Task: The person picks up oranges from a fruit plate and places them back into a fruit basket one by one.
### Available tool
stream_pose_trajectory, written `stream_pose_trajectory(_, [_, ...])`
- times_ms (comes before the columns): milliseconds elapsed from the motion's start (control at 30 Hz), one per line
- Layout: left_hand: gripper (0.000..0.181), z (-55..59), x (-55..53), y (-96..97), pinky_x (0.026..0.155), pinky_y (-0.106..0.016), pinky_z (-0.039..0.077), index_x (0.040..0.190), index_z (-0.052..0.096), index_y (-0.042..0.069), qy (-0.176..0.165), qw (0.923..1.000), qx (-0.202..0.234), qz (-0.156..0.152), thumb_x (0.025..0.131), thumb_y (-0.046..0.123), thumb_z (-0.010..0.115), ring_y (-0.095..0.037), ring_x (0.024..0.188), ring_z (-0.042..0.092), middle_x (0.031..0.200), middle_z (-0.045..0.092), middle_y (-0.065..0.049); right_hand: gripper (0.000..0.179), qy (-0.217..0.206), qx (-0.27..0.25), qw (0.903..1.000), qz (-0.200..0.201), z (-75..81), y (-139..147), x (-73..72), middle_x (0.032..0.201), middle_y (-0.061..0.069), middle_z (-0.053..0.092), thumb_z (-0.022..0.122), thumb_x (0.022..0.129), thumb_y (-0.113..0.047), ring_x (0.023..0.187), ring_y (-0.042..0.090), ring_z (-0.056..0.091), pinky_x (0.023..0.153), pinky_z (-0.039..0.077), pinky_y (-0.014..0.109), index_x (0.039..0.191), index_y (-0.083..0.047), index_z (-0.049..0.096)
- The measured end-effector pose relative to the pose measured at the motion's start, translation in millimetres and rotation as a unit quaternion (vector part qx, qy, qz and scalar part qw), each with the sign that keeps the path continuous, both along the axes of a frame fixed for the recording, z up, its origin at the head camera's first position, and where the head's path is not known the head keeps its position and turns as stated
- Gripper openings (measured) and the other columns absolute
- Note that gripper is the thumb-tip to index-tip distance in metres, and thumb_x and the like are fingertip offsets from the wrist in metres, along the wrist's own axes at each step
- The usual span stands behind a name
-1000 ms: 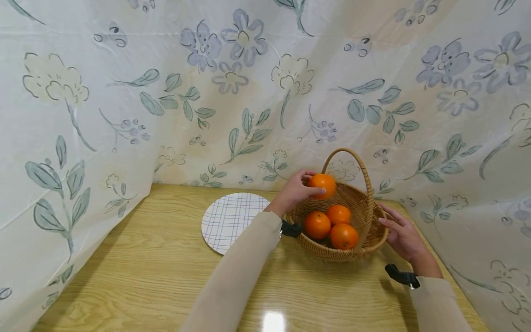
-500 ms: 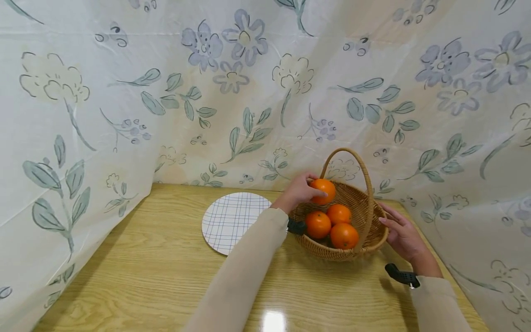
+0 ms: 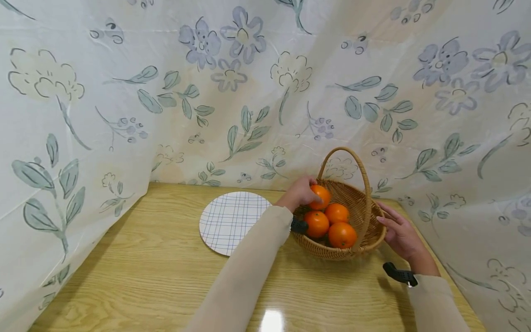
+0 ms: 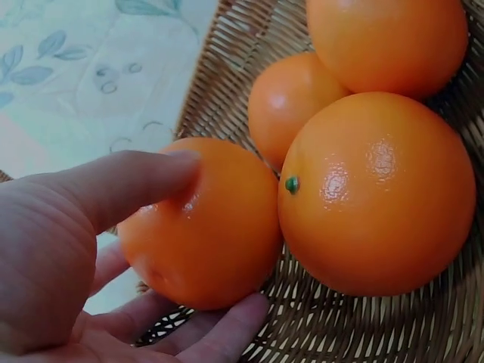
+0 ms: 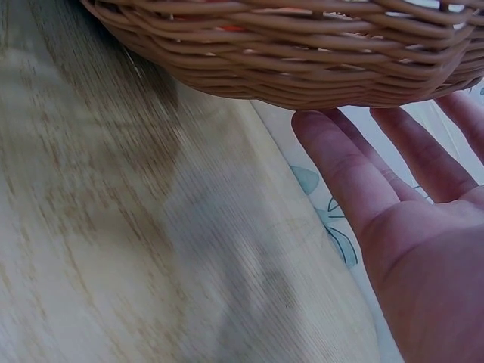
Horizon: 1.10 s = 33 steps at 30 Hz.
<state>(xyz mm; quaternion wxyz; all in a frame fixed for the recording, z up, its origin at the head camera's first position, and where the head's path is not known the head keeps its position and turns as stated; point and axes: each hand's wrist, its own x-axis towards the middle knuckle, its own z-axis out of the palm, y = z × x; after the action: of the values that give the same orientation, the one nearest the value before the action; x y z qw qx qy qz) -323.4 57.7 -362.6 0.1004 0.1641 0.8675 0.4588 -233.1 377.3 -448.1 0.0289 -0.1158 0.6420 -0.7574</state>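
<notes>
In the head view my left hand (image 3: pixel 302 191) holds an orange (image 3: pixel 321 197) inside the left part of a wicker basket (image 3: pixel 327 252). The left wrist view shows the thumb (image 4: pixel 136 181) over this orange and the fingers curled beneath it. It sits right against a larger-looking orange (image 4: pixel 378 197) with a green stem end. Several oranges are in the basket altogether. At the basket's right side, my right hand (image 3: pixel 402 236) touches the rim and outer wall. Its fingers look fairly straight in the right wrist view, fingertips (image 5: pixel 310 125) at the woven side (image 5: pixel 302 68).
A round white mat (image 3: pixel 232 221) with a blue grid lies left of the basket, partly behind the left sleeve (image 3: pixel 249 267). The basket's tall handle (image 3: pixel 364 184) arches over it. A floral cloth (image 3: pixel 232 115) hangs behind and beside the wooden table (image 3: pixel 157 258).
My left hand has lowered the orange, moving slightly left and down, until it sits beside the other oranges in the basket. The right hand stays at the basket's right side.
</notes>
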Motion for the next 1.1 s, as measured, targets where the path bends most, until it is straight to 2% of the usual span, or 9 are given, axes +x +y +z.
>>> stream_pose_trajectory(167, [0.056,0.7,1.4,3.4,0.098,-0.032,0.052,0.134,0.059,0.006,0.005,0.9991,-0.043,-0.005,0.085,0.015,0.083,-0.024,0.114,0.059,0.134,0.062,-0.009,0.054,0.000,0.001,1.0000,0.004,0.3,2,0.5,0.134,-0.014,0.062,0.040,0.109,-0.002,0.118,0.002,0.065,0.092,0.059,0.027,0.161,-0.014,0.034])
stream_pose_trajectory(300, [0.058,-0.2,1.1,4.6,0.092,-0.033,0.054,0.140,0.058,0.009,-0.007,0.9984,-0.054,-0.015,0.088,0.018,0.081,-0.023,0.112,0.061,0.142,0.060,-0.007,0.054,0.007,-0.014,0.9997,0.019,-0.2,4,1.4,0.134,-0.011,0.062,0.037,0.109,0.000,0.118,0.005,0.066,0.093,0.059,0.028,0.160,-0.014,0.034])
stream_pose_trajectory(367, [0.059,0.0,1.0,4.8,0.088,-0.034,0.058,0.142,0.057,0.009,-0.022,0.9986,-0.043,-0.022,0.089,0.018,0.080,-0.022,0.104,0.062,0.145,0.058,-0.008,0.054,0.011,-0.022,0.9994,0.024,-0.5,6,1.8,0.134,-0.010,0.063,0.036,0.109,0.001,0.118,0.006,0.066,0.093,0.059,0.028,0.161,-0.013,0.034])
stream_pose_trajectory(467, [0.060,1.2,1.6,4.5,0.087,-0.040,0.061,0.144,0.056,0.008,-0.053,0.9980,-0.004,-0.033,0.089,0.015,0.081,-0.022,0.096,0.061,0.148,0.054,-0.011,0.054,0.012,-0.028,0.9992,0.027,-0.8,7,2.1,0.134,-0.010,0.063,0.036,0.109,0.001,0.118,0.006,0.067,0.093,0.059,0.029,0.161,-0.013,0.034])
stream_pose_trajectory(600, [0.058,3.1,6.1,0.3,0.094,-0.045,0.059,0.143,0.057,0.008,-0.072,0.9949,0.041,-0.057,0.090,0.014,0.080,-0.024,0.105,0.062,0.148,0.054,-0.016,0.055,0.010,-0.026,0.9994,0.020,-1.9,7,2.1,0.135,-0.011,0.062,0.038,0.108,0.000,0.117,0.006,0.067,0.093,0.059,0.029,0.162,-0.011,0.030])
stream_pose_trajectory(733, [0.052,6.9,14.6,-9.9,0.099,-0.048,0.057,0.140,0.057,0.009,-0.071,0.9901,0.077,-0.093,0.092,0.014,0.077,-0.031,0.115,0.062,0.144,0.055,-0.021,0.054,0.007,-0.031,0.9994,0.010,-2.3,5,3.1,0.136,-0.012,0.062,0.039,0.108,0.000,0.117,0.005,0.067,0.092,0.059,0.029,0.161,-0.014,0.034])
stream_pose_trajectory(867, [0.049,11.3,20.8,-22.7,0.095,-0.044,0.058,0.139,0.058,0.010,-0.056,0.9858,0.104,-0.119,0.094,0.018,0.075,-0.037,0.115,0.063,0.143,0.055,-0.022,0.053,0.010,-0.019,0.9997,-0.009,-0.7,3,5.3,0.136,-0.015,0.058,0.040,0.109,-0.002,0.117,0.003,0.066,0.091,0.059,0.027,0.159,-0.020,0.039])
stream_pose_trajectory(1000, [0.045,12.9,23.0,-35.5,0.089,-0.036,0.059,0.138,0.058,0.011,-0.042,0.9832,0.131,-0.120,0.096,0.021,0.073,-0.041,0.116,0.065,0.139,0.058,-0.019,0.056,0.015,0.015,0.9985,-0.050,2.6,-2,7.2,0.136,-0.015,0.051,0.044,0.109,-0.007,0.117,-0.004,0.062,0.090,0.058,0.021,0.162,-0.016,0.030])
stream_pose_trajectory(1100, [0.042,10.5,22.3,-44.9,0.087,-0.031,0.059,0.137,0.059,0.012,-0.034,0.9820,0.150,-0.110,0.098,0.020,0.071,-0.035,0.115,0.067,0.135,0.061,-0.015,0.057,0.014,0.038,0.9950,-0.092,5.9,-6,8.4,0.138,-0.011,0.049,0.049,0.108,-0.012,0.117,-0.006,0.058,0.090,0.055,0.015,0.162,-0.016,0.030])
